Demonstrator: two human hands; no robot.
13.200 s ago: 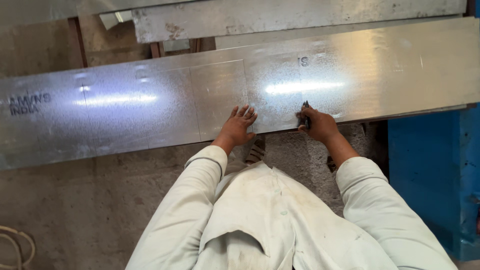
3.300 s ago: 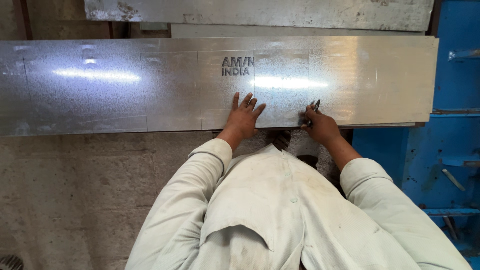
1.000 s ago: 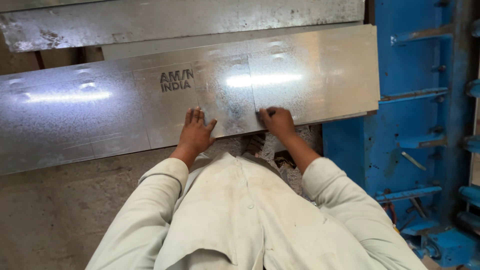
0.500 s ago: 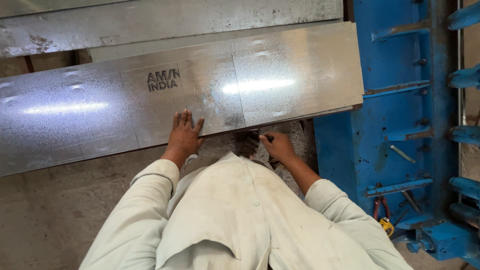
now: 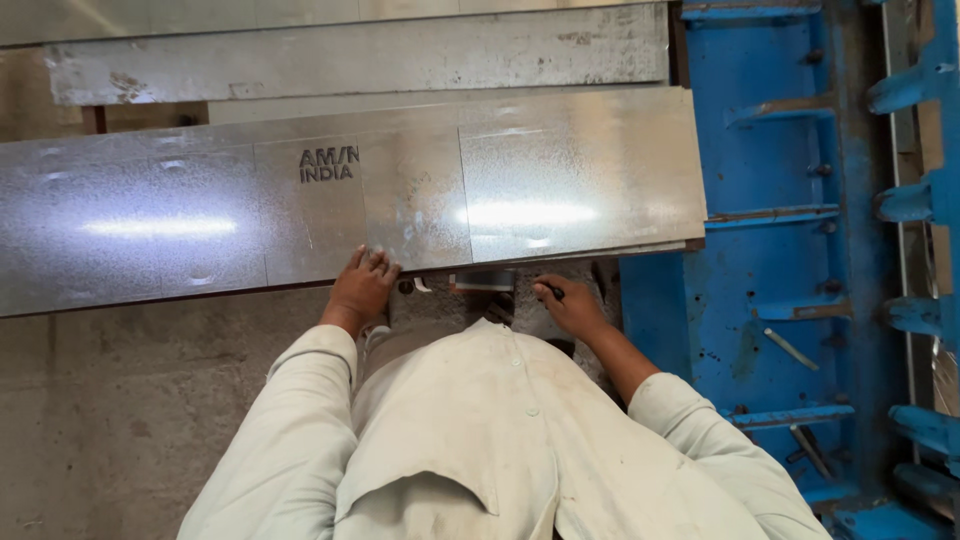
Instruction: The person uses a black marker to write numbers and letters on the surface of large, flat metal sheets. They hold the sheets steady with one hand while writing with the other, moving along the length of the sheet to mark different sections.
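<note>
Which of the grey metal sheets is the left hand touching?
The left hand rests on the nearest, shiny galvanised metal sheet; the duller, scratched sheet behind lies untouched.

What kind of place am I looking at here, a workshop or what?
Most likely a sheet-metal workshop: long galvanised metal sheets lie over a bare concrete floor, beside a heavy blue steel machine frame. The left hand rests on a sheet edge; the right hand holds a dark marker.
</note>
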